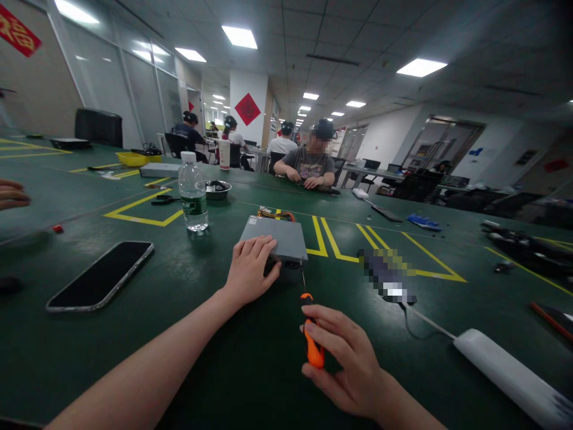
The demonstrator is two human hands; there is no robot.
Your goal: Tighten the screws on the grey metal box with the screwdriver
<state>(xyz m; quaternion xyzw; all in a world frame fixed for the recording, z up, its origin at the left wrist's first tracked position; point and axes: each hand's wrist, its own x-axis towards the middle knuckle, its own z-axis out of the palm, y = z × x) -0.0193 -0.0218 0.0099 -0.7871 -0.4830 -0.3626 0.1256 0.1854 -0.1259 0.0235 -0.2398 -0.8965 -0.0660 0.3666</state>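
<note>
A grey metal computer power supply lies on the green table, its bundle of coloured wires at the far side. My left hand grips its near left part, fingers over the top and thumb by the front face. In my right hand is a screwdriver with an orange and black handle, held between fingers and thumb. Its thin shaft points away from me, and the tip reaches the unit's near right corner. Whether the tip sits in a screw is too small to tell.
A water bottle, a metal bowl and a phone stand or lie to the left. Rightward are a white power strip and a pixelated object. A co-worker sits opposite; another person's hand shows at left.
</note>
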